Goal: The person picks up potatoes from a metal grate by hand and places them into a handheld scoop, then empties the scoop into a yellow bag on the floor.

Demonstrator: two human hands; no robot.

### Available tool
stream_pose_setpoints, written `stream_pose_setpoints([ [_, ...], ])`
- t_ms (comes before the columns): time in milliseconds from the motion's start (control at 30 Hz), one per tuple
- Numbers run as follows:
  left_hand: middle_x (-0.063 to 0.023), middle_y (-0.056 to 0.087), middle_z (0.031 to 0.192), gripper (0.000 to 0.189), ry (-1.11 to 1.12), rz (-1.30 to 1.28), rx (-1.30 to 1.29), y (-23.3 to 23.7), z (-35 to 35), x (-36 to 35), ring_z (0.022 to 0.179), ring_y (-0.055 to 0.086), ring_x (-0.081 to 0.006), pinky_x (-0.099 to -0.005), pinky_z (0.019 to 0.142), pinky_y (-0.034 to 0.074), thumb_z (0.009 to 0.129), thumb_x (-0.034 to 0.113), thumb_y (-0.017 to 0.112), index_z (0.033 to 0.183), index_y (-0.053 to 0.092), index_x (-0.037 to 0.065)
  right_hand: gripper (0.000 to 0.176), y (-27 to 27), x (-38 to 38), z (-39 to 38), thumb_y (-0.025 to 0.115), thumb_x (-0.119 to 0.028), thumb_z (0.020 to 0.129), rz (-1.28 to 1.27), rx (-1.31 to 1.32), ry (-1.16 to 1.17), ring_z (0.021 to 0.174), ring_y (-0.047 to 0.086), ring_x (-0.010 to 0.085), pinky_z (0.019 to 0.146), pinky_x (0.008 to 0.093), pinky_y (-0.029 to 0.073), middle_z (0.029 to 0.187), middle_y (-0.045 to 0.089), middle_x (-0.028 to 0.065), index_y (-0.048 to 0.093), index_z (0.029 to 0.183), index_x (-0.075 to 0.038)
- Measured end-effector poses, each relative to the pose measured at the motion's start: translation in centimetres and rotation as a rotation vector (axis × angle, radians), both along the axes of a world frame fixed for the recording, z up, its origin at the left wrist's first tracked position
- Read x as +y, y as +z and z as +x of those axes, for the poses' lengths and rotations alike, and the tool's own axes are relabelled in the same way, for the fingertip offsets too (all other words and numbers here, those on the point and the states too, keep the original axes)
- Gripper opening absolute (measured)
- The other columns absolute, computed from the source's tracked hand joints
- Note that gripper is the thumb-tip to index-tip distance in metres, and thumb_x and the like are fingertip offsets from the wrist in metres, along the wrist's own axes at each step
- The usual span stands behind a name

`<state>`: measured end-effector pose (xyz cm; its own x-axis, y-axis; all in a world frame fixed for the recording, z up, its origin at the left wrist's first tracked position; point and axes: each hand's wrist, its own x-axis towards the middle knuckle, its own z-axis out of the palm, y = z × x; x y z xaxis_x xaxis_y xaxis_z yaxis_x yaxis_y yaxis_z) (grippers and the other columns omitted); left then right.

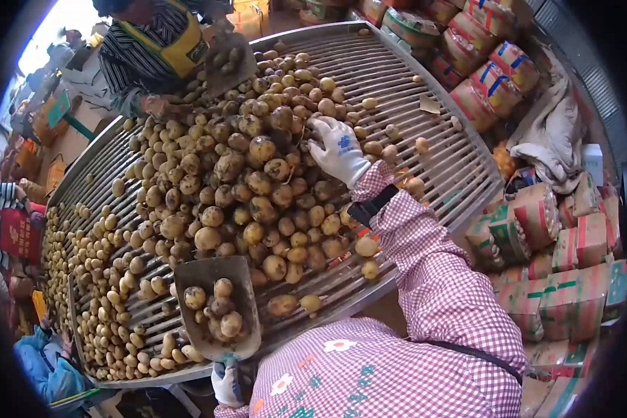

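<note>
Potatoes (223, 306), tan and dirt-flecked, fill the scoop (196, 273) in the left hand (226, 383).

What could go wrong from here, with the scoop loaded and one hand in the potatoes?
1. The scoop in the left hand holds several potatoes; if it tips, they may spill.
2. Loose potatoes lie close to the table rim and could roll off.
3. The right hand rests open on the pile, across from a co-worker's scoop, which might hit it.
</note>
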<state>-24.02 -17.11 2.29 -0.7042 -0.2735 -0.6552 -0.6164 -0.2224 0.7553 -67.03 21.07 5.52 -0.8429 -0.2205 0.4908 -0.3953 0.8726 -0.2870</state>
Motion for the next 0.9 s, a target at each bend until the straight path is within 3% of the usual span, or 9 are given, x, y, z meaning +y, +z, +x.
stream_pose_setpoints([
  [200,-0.0058,0.065,0.076,0.028,0.056,0.066,-0.018,1.0,-0.3,1.0,0.053,0.058,-0.0132,-0.0262,0.046,0.047,0.102,0.030,0.066,0.112,0.059,0.005,0.069,1.7,-3.2,-5.3,0.068,-0.036,0.089,0.168,-0.054,0.085,0.137,0.047,0.0376,0.117,0.0518,0.032,0.144,0.055,0.0186,0.047,0.148,-0.007],
  [267,-0.0061,0.065,0.078,0.028,0.079,0.081,-0.017,1.1,-0.3,1.6,0.053,0.058,-0.0133,-0.0260,0.046,0.047,0.102,0.030,0.066,0.112,0.059,0.005,0.078,2.5,-4.0,-6.7,0.067,-0.039,0.088,0.340,-0.297,0.032,0.144,0.041,0.0386,0.120,0.0543,0.025,0.148,0.051,0.0189,0.040,0.154,-0.009],
  [400,-0.0061,0.065,0.080,0.028,0.144,0.104,-0.002,0.2,0.3,1.7,0.055,0.059,-0.0136,-0.0259,0.045,0.047,0.101,0.030,0.067,0.112,0.059,0.005,0.076,2.9,-4.5,-6.9,0.072,-0.042,0.082,0.344,-0.320,-0.014,0.136,0.048,0.0397,0.118,0.0554,0.029,0.141,0.054,0.0220,0.048,0.148,-0.012],
  [567,-0.0071,0.066,0.079,0.030,0.151,0.055,-0.078,0.6,0.0,2.2,0.055,0.060,-0.0144,-0.0264,0.044,0.047,0.100,0.032,0.068,0.111,0.058,0.005,0.068,3.1,-4.7,-5.7,0.074,-0.045,0.077,0.294,-0.269,-0.057,0.125,0.055,0.0417,0.107,0.0529,0.041,0.129,0.058,0.0203,0.056,0.133,-0.012],
  [800,-0.0062,0.064,0.073,0.031,0.137,0.058,-0.040,0.7,-0.2,2.3,0.050,0.057,-0.0147,-0.0264,0.044,0.046,0.100,0.034,0.068,0.109,0.058,0.006,0.067,2.2,-9.1,2.9,0.071,-0.050,0.084,0.023,-0.198,0.241,0.105,0.062,0.0345,0.094,0.0445,0.047,0.119,0.060,0.0188,0.055,0.128,-0.002],
  [867,-0.0059,0.064,0.072,0.031,0.139,0.051,-0.016,0.7,-0.2,2.3,0.049,0.056,-0.0147,-0.0263,0.043,0.046,0.100,0.034,0.068,0.108,0.058,0.006,0.079,3.5,-11.2,6.5,0.077,-0.045,0.080,0.189,-0.381,0.322,0.106,0.063,0.0390,0.091,0.0481,0.049,0.117,0.062,0.0226,0.052,0.139,0.000],
  [900,-0.0062,0.064,0.072,0.031,0.169,0.064,-0.046,0.8,-0.2,2.2,0.048,0.056,-0.0146,-0.0264,0.043,0.045,0.100,0.034,0.068,0.108,0.059,0.006,0.079,2.8,-11.5,7.6,0.078,-0.045,0.080,0.106,-0.251,0.405,0.107,0.063,0.0394,0.092,0.0489,0.049,0.117,0.063,0.0234,0.052,0.140,0.000],
])
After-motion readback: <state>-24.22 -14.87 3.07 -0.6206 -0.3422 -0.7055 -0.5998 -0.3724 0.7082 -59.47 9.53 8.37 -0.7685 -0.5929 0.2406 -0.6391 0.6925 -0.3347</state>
